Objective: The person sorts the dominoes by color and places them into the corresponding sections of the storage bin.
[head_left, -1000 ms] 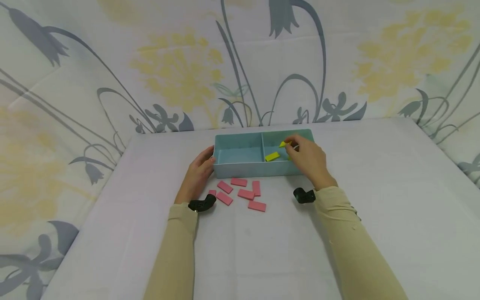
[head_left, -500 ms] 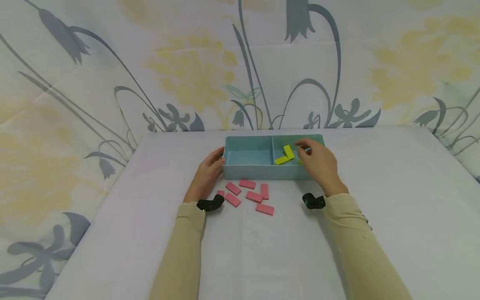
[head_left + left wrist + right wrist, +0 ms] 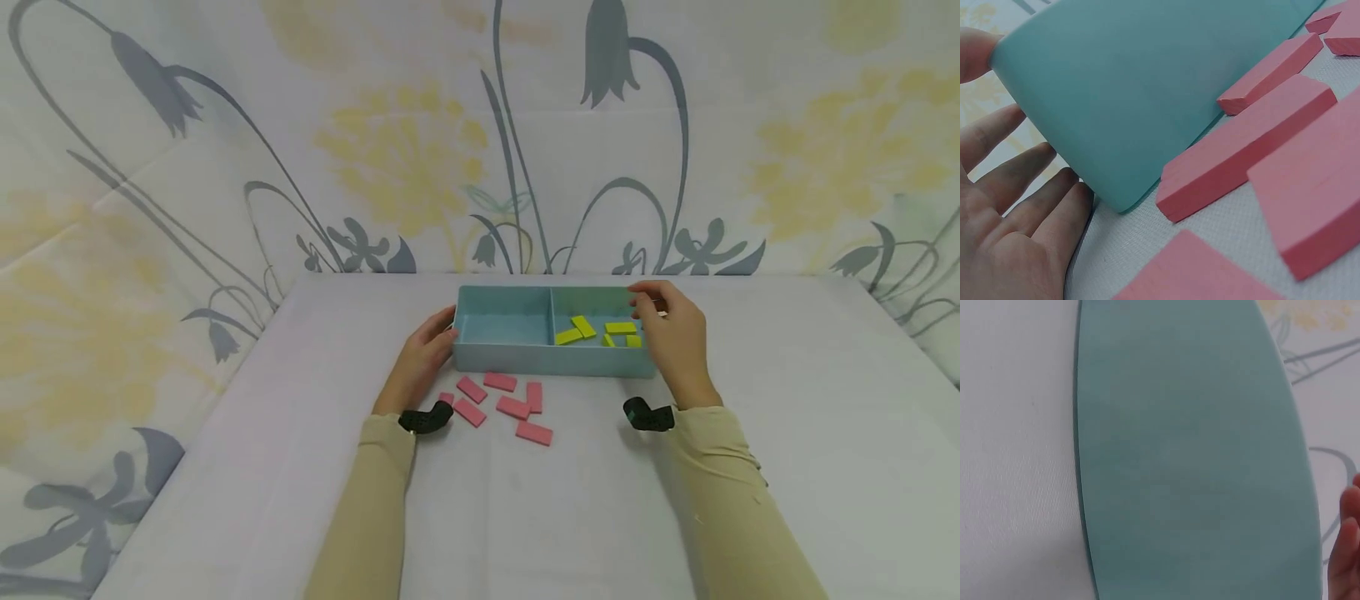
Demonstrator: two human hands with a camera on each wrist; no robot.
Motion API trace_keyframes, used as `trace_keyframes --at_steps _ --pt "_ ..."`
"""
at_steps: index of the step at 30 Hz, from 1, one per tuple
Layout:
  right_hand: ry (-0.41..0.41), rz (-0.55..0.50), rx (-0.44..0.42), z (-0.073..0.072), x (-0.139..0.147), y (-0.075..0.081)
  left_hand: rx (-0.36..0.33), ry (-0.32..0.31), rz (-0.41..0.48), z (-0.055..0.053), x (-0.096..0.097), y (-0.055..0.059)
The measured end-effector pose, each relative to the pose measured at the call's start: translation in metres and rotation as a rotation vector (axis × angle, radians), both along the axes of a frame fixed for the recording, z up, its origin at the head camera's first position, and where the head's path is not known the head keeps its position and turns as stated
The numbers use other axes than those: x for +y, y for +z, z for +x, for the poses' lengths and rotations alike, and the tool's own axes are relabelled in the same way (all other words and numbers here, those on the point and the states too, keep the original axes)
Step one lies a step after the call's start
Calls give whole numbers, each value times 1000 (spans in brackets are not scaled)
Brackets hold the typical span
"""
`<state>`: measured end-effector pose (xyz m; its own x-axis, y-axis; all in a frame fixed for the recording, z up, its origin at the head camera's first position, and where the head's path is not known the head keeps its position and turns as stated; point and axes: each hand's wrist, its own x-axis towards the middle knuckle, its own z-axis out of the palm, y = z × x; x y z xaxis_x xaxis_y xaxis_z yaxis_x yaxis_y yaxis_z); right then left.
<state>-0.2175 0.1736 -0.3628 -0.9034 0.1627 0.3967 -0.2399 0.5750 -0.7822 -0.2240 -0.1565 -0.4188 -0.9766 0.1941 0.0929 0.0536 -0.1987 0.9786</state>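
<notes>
Standing in the room, I record the left hand (image 3: 416, 358) at the left end of the blue box (image 3: 551, 360). It lies spread rather than clenched, its thumb at the rim and its fingers extended against the end wall. The right hand (image 3: 678, 342) is at the box's right end, fingers loosely bent, thumb and forefinger parted, with nothing seen between them. From the head view I cannot tell whether it touches the rim.

Both forearms reach forward from the near side in beige sleeves (image 3: 367, 508), each with a black wrist device (image 3: 426, 419). The right wrist is bent so that the fingers point inward over the box.

The box stands on the white-covered table (image 3: 525, 533), split by a divider (image 3: 552, 317). Five yellow blocks (image 3: 620, 328) are visible in its right compartment, two of them touching near the divider. Seven pink blocks (image 3: 534, 432) lie in front of the box, towards its left half.

The left wrist view alone shows the gaps between the left fingers. The right wrist view shows right fingertips just beside the rim, but no blocks.
</notes>
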Motion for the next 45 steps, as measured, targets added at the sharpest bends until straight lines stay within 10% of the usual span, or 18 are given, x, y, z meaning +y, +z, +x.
trace_keyframes --at_steps 15,45 --pt "-150 -98 2 0 12 -7 1 9 -16 2 -1 -1" --pt "158 -339 -350 3 29 -34 -8 -13 -48 3 -2 1"
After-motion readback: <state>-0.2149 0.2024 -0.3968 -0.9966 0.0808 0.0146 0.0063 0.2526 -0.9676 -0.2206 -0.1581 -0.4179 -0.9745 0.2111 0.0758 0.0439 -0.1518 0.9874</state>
